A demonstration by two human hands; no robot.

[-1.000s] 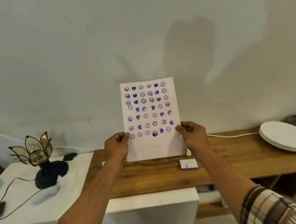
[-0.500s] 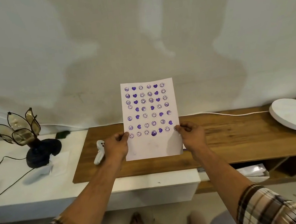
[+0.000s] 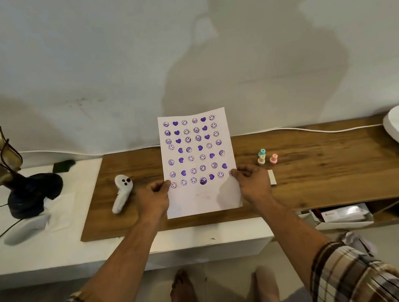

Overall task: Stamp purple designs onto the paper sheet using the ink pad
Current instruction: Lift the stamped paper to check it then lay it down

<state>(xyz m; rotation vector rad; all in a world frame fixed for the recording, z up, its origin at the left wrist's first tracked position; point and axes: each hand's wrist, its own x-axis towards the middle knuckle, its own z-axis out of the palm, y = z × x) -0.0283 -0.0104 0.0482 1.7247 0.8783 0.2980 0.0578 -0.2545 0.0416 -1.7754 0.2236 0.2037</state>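
No words, numbers or brand names can be read. The only marks are purple smiley faces and hearts stamped in rows on the paper sheet (image 3: 194,151), filling its upper part.

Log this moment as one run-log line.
stage: sheet held up, rows stamped purple | left hand: grip on left edge | right hand: grip on right edge | stamps: idle on table

paper sheet (image 3: 196,156) above table (image 3: 320,182), stamps (image 3: 267,157) right, controller (image 3: 122,195) left
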